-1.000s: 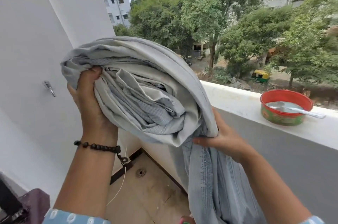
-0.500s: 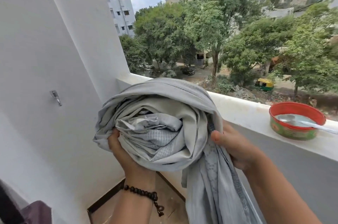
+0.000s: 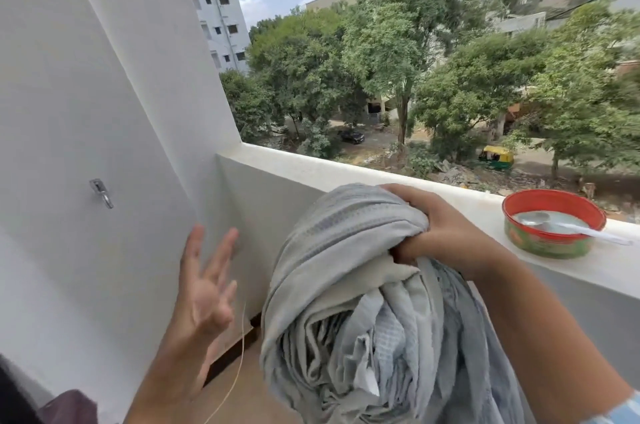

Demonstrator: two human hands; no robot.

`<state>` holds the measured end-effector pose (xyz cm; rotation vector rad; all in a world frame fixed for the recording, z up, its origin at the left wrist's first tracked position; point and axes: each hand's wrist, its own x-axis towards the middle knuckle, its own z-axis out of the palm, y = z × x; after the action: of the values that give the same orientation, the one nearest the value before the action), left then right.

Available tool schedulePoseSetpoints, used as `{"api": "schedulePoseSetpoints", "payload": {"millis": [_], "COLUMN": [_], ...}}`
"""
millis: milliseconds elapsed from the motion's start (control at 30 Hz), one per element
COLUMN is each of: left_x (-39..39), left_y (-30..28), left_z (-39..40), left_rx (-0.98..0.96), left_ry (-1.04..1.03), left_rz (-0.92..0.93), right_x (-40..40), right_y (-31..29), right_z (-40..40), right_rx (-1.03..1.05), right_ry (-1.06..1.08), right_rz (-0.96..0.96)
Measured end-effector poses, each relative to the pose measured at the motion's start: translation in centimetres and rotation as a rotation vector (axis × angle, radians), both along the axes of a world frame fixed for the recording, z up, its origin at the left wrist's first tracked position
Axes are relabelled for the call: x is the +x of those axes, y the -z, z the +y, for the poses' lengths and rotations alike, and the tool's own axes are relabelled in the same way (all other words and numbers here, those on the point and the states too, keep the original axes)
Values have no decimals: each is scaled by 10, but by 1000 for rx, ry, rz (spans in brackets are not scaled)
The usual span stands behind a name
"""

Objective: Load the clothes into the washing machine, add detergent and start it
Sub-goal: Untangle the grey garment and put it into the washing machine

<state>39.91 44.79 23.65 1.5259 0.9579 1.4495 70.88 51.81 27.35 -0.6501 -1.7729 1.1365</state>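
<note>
Left hand (image 3: 204,288) raised beside the white wall (image 3: 86,111), fingers spread wide and straight, palm turned inward, holding nothing, slightly blurred. Right hand (image 3: 440,233) curled tight over the top of the grey cloth bundle (image 3: 349,312), thumb tucked under a fold, gripping it from above. Bundle hanging in front of the balcony ledge (image 3: 311,167), apart from the left hand, long axis running roughly top to bottom, rolled layers opening toward the camera at the lower end. Red-rimmed bowl (image 3: 550,222) on the ledge to the right, with a spoon (image 3: 571,226) lying in it, near the right wrist.
</note>
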Motion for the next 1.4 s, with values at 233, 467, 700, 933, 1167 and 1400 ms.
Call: {"api": "schedulePoseSetpoints", "payload": {"millis": [233,467,700,933,1167,1400], "left_x": [57,63,39,5,7,-2], "left_y": [-25,-15,-57,-70,-45,-30], "left_z": [8,6,15,20,5,5], "left_rx": [-104,70,183,248,230,145], "left_ry": [152,-114,-299,-309,-343,-447], "left_rz": [549,412,122,-96,-106,-254], "right_x": [-34,-21,3,-13,-15,-1], "right_y": [-23,9,93,61,-77,7], "right_z": [-4,-6,-9,7,-1,25], "right_rx": [46,-21,-318,-162,380,21], "right_ry": [-120,-76,-145,348,556,343], "right_rz": [-402,-250,-414,-272,324,-409]}}
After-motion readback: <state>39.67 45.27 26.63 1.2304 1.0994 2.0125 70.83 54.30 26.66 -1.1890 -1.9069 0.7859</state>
